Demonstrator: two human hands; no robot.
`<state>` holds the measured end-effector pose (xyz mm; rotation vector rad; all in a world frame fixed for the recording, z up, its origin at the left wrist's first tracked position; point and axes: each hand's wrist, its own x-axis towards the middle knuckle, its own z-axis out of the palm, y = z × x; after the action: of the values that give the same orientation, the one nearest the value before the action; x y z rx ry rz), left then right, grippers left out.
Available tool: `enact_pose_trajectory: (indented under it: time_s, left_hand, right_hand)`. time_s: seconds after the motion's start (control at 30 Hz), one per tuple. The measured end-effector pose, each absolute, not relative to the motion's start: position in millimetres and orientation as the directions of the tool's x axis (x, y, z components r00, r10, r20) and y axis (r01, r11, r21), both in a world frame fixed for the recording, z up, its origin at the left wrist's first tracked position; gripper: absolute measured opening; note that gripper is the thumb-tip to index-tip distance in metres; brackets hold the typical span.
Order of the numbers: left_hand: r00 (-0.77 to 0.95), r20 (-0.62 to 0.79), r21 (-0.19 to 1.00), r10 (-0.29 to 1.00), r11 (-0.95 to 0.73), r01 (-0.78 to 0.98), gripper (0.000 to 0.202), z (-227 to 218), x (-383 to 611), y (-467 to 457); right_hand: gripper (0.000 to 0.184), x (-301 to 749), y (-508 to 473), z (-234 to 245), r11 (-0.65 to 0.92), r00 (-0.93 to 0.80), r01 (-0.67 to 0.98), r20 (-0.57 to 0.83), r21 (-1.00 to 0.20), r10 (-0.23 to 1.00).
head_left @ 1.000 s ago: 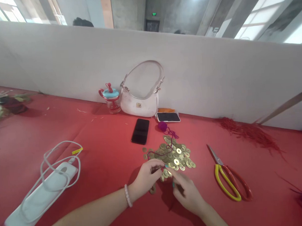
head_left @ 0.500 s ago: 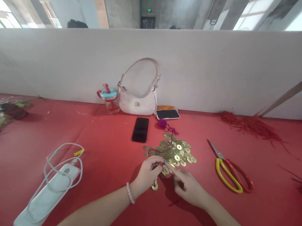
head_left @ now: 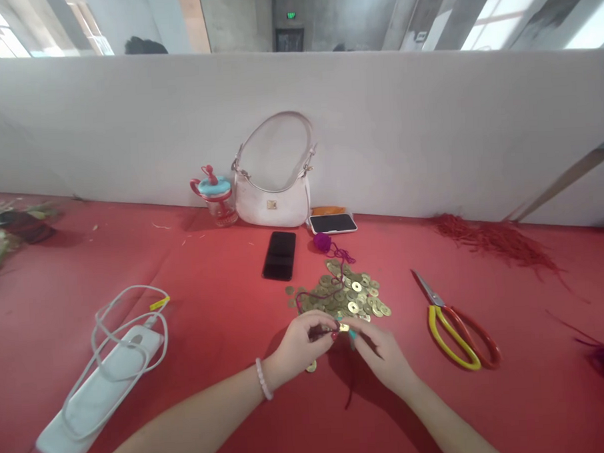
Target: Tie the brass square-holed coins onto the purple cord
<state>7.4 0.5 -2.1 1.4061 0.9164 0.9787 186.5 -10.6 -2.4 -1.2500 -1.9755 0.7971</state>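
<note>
My left hand (head_left: 302,343) and my right hand (head_left: 380,353) meet just in front of a pile of brass coins (head_left: 342,295) with square holes. Both hands are closed in a pinch around a single brass coin (head_left: 344,327) and a dark red cord (head_left: 320,332). The cord runs back over the pile to a small purple ball of cord (head_left: 322,241). A strung coin (head_left: 311,366) hangs below my left hand. A bead bracelet is on my left wrist.
Yellow-and-red scissors (head_left: 454,330) lie to the right. A black phone (head_left: 280,255), a second phone (head_left: 332,223), a white handbag (head_left: 274,204) and a small jar (head_left: 217,202) sit by the white partition. A white power strip with cable (head_left: 103,372) lies left. Red threads (head_left: 493,238) lie far right.
My hands have come closer together, with the right hand now pinching a coin against the left. The strung coin stays hanging under my left hand. The view has tilted slightly.
</note>
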Motion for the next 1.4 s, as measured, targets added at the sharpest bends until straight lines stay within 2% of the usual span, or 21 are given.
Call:
enact_pose_trajectory:
  time_s: [0.17, 0.37, 0.53, 0.6, 0.87, 1.07, 1.23, 1.4]
  left_hand:
    - [0.343, 0.058, 0.995, 0.938, -0.083, 0.060, 0.009, -2, 6, 0]
    - [0.335, 0.105, 0.984, 0.936, -0.147, 0.100, 0.010, 0, 7, 1]
    - [0.363, -0.049, 0.979, 0.931, -0.028, 0.203, 0.018, 4, 7, -2]
    - [0.390, -0.068, 0.972, 0.918, -0.028, 0.235, 0.020, 6, 7, -2]
    - [0.491, 0.138, 0.945, 0.860, -0.263, 0.195, 0.020, 3, 4, -5]
    - [0.535, 0.201, 0.911, 0.820, -0.357, 0.206, 0.020, 2, 2, -9]
    - [0.546, 0.210, 0.905, 0.811, -0.373, 0.206, 0.020, 3, 2, -11]
    - [0.501, 0.143, 0.935, 0.854, -0.282, 0.214, 0.014, 5, 4, -11]
  right_hand:
    - [0.023, 180, -8, 0, 0.445, -0.357, 0.508, 0.290, -0.738, 0.888]
    - [0.013, 180, -7, 0, 0.429, -0.290, 0.523, 0.320, -0.737, 0.902]
    - [0.015, 181, -7, 3, 0.443, -0.274, 0.531, 0.347, -0.722, 0.897]
    - [0.015, 182, -7, 3, 0.446, -0.272, 0.536, 0.354, -0.717, 0.895]
    - [0.015, 182, -8, 0, 0.424, -0.238, 0.538, 0.351, -0.729, 0.906]
    - [0.018, 181, -8, 1, 0.396, -0.212, 0.567, 0.337, -0.722, 0.917]
    - [0.017, 181, -8, 0, 0.413, -0.228, 0.561, 0.346, -0.717, 0.910]
    - [0.014, 184, -7, -5, 0.397, -0.231, 0.572, 0.324, -0.718, 0.917]
